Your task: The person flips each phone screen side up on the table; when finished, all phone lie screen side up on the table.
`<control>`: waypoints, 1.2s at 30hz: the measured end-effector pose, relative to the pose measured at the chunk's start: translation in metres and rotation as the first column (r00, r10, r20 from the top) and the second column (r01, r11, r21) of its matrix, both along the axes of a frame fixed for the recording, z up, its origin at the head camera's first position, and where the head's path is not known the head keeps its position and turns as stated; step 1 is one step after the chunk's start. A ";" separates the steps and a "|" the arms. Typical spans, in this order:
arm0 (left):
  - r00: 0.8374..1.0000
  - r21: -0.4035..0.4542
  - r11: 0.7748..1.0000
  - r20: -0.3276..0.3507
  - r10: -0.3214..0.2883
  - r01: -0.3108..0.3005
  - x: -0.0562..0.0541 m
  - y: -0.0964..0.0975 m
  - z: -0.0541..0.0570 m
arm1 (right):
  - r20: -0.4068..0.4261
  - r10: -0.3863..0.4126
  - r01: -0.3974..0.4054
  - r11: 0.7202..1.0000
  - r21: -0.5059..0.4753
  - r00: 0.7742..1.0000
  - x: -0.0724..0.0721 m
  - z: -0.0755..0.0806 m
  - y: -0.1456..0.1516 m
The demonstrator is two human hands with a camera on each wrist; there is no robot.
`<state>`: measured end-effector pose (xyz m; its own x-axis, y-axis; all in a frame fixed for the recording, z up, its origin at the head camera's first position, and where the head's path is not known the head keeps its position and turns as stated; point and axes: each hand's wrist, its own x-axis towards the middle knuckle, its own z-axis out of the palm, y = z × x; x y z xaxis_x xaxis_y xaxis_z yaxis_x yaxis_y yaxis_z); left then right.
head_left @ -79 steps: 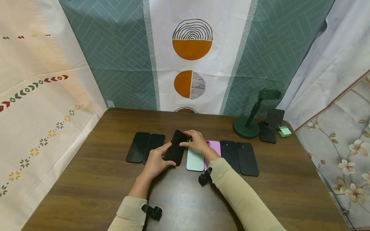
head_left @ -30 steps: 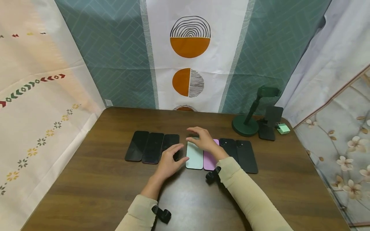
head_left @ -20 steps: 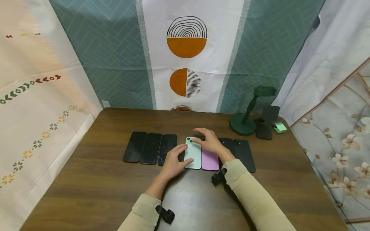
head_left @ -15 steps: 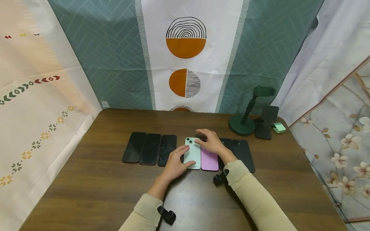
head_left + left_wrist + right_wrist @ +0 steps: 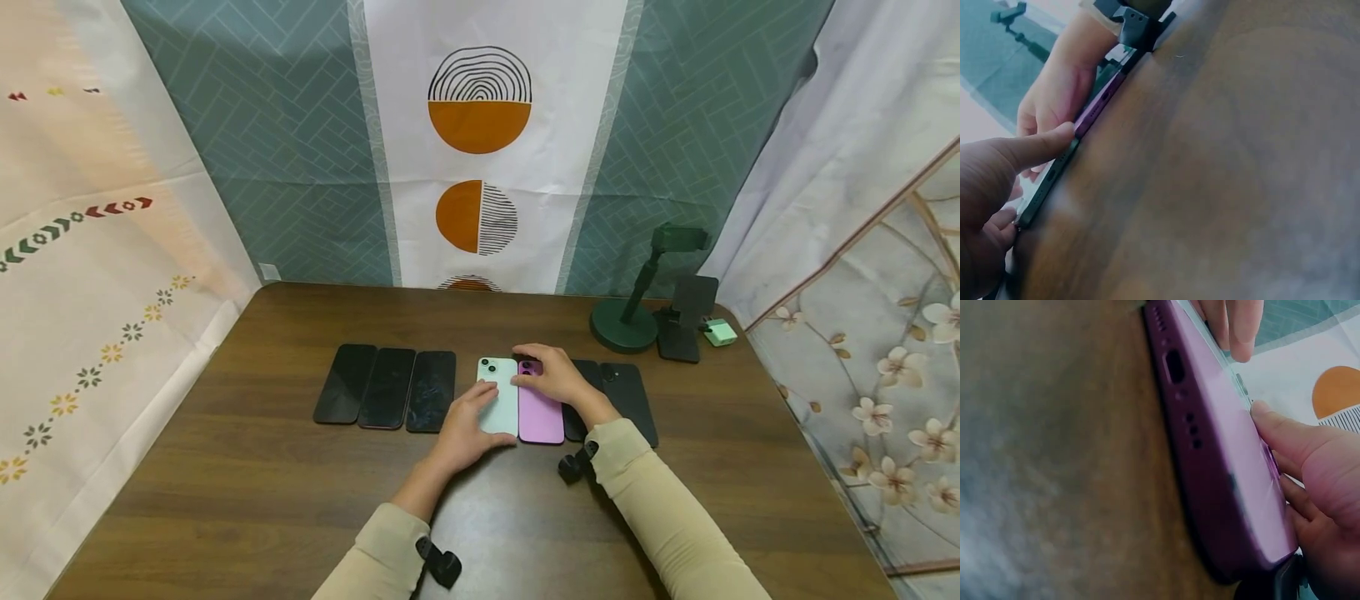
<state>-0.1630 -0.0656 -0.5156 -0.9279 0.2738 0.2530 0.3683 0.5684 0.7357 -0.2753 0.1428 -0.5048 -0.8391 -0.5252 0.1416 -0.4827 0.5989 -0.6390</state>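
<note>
A mint green phone (image 5: 501, 410) lies back up on the table, its two camera lenses at the far end. My left hand (image 5: 462, 429) grips it, fingers along its left edge and thumb at the near right corner. At its far right corner my right hand (image 5: 557, 377) holds it too, thumb on the edge and fingers round the far end. A pink phone (image 5: 542, 417) lies directly to its right, partly under the right hand; its charging port end shows large in the right wrist view. In the left wrist view the left thumb (image 5: 1047, 147) meets the phones' near edge.
Three phones lie screen up to the left: one black phone (image 5: 345, 383), another (image 5: 387, 388), a third (image 5: 431, 392). Right of the pink one are a dark phone (image 5: 588, 373), partly hidden, and another (image 5: 632, 404). Behind stand a green lamp (image 5: 624, 325) and a black stand (image 5: 686, 308).
The black phone both hands held was laid down third in the left row. Both hands then moved right and closed in on the mint green phone. The view has shifted slightly.
</note>
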 end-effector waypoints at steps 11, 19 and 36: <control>0.998 0.025 0.999 0.055 -0.039 0.037 -0.001 0.002 -0.004 | 0.000 0.018 -0.018 1.000 0.019 1.000 0.002 -0.002 0.001; 0.999 0.026 1.000 0.045 0.011 -0.013 -0.001 0.003 -0.003 | 0.025 0.005 -0.005 1.000 0.006 1.000 0.004 -0.002 -0.001; 0.994 0.017 0.995 0.059 0.096 -0.097 0.000 0.002 -0.005 | 0.058 0.053 -0.054 0.998 0.017 0.997 0.003 0.002 0.000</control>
